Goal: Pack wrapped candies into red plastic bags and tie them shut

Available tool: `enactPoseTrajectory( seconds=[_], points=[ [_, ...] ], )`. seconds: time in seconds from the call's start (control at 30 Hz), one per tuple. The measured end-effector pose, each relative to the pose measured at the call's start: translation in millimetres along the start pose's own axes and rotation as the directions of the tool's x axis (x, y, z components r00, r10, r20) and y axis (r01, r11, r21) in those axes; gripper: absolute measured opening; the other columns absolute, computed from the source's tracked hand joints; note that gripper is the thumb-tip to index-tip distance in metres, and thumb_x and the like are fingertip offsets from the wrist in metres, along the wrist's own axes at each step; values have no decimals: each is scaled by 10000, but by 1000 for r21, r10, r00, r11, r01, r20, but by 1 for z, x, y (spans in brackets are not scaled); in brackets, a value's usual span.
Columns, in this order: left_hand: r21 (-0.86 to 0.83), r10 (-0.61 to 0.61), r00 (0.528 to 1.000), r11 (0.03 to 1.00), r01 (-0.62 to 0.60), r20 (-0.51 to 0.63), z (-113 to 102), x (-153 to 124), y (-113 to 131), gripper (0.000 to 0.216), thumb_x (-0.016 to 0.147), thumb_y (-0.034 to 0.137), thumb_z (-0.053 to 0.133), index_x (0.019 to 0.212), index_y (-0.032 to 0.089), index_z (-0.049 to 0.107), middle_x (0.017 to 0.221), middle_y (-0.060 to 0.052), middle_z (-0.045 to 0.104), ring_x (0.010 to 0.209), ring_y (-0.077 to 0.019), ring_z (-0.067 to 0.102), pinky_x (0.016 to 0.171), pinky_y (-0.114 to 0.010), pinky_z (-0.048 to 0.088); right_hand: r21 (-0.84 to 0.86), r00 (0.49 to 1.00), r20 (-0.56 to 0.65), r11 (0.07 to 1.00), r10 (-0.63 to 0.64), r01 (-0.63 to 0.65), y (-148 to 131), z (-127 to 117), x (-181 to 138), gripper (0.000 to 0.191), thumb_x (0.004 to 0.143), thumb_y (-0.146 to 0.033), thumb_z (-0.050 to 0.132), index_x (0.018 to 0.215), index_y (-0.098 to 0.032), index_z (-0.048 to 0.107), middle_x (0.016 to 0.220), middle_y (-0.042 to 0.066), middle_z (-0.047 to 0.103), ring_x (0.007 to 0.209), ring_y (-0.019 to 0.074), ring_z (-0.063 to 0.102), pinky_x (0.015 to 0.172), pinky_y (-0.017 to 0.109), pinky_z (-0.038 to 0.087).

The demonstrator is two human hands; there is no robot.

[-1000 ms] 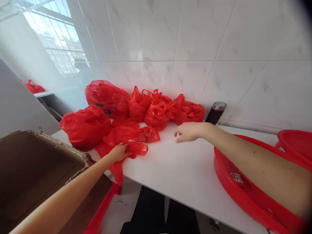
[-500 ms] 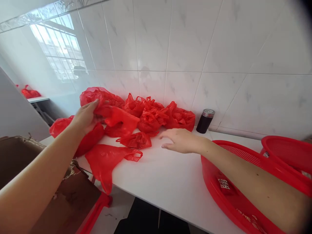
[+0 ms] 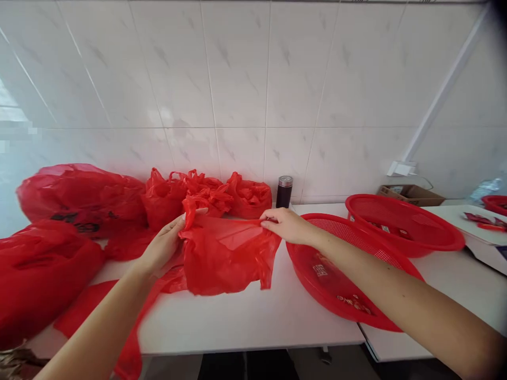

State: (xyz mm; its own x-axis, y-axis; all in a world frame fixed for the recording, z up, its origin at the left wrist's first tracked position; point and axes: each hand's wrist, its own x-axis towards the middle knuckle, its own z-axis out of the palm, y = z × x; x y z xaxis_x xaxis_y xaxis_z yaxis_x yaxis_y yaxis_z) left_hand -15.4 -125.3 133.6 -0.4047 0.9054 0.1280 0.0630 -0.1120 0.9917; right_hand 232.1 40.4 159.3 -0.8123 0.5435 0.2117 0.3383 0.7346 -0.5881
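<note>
A thin red plastic bag (image 3: 227, 256) is stretched between my two hands above the white table (image 3: 245, 322). My left hand (image 3: 170, 240) is closed on its left side, with the bunched red film rising past the fingers. At the upper right corner, my right hand (image 3: 279, 224) pinches the bag between thumb and fingers. The bag's lower edge hangs loose. Behind it, several knotted or bunched red bags (image 3: 249, 195) stand along the wall. A flat red bag (image 3: 93, 306) lies under my left forearm, partly hidden.
Large full red bags (image 3: 43, 269) fill the table's left end. A black tumbler (image 3: 284, 192) with a silver lid stands by the wall. On the right are red mesh baskets (image 3: 407, 224) with small packets inside, a cardboard tray (image 3: 412, 194) and a scale (image 3: 471, 221).
My view has turned right. My left hand has brought the red bag over the table's middle, and my right hand, empty before, has taken hold of its other side.
</note>
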Motion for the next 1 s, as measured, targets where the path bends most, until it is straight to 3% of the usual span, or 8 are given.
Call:
enactPoseTrajectory(
  seconds=[0.2,0.3,0.37,0.4,0.53,0.63,0.8,1.0],
  points=[
    [192,130,974,977,-94,-184,-27,1,-13,336,823,548,566,714,233,611,636,24,487,577,-138,446,579,-272,436,176,980,-137,977,146,-121,20,-18,-13,232,875,-355,487,828,-181,633,788,14,667,708,153,612,633,264,441],
    [418,438,793,871,-258,-423,4,-24,6,204,881,485,484,901,356,640,909,10,578,881,-220,560,863,-374,464,174,975,-164,977,152,-123,18,-8,-11,238,871,-368,494,789,-189,626,760,10,655,695,155,608,623,263,441],
    [619,684,645,679,-394,-340,36,-45,12,163,876,456,470,946,463,617,1092,5,561,1143,-275,513,1046,-459,364,139,974,-179,984,137,-113,14,3,-8,231,879,-360,482,777,-205,621,745,-1,645,674,150,597,596,257,430],
    [697,735,639,581,-420,-228,51,-53,10,160,840,461,513,954,487,622,1190,-2,539,1212,-302,472,1072,-489,335,130,976,-178,986,128,-105,12,9,-7,228,884,-353,473,780,-212,618,734,-7,638,657,146,589,581,254,423],
    [903,470,870,295,-312,147,70,-48,-28,145,746,425,611,845,404,714,1423,-5,466,1332,-420,342,1050,-596,298,185,985,-128,979,114,-89,9,21,-3,188,893,-269,446,848,-217,620,762,-9,633,636,129,574,575,244,428],
    [968,154,986,228,-100,65,42,-19,-60,304,834,310,456,1029,308,689,1279,-97,607,1122,-392,561,880,-544,433,299,994,-43,951,99,-81,17,19,-4,181,886,-196,439,954,-222,605,917,6,639,700,120,586,607,240,453],
    [939,230,939,290,185,-256,8,6,-54,354,901,419,347,1021,219,614,1138,-107,646,946,-318,634,660,-388,446,260,993,116,966,-25,-6,40,18,-6,272,898,-124,411,995,-233,640,1007,16,585,786,114,562,707,256,458],
    [931,211,930,276,240,-302,22,9,-56,439,778,573,523,1001,195,518,1126,-125,573,847,-301,627,600,-354,404,-214,985,170,975,-16,53,33,38,-12,388,847,-43,400,1012,-238,693,1119,57,549,760,133,550,673,275,432]
  ],
)
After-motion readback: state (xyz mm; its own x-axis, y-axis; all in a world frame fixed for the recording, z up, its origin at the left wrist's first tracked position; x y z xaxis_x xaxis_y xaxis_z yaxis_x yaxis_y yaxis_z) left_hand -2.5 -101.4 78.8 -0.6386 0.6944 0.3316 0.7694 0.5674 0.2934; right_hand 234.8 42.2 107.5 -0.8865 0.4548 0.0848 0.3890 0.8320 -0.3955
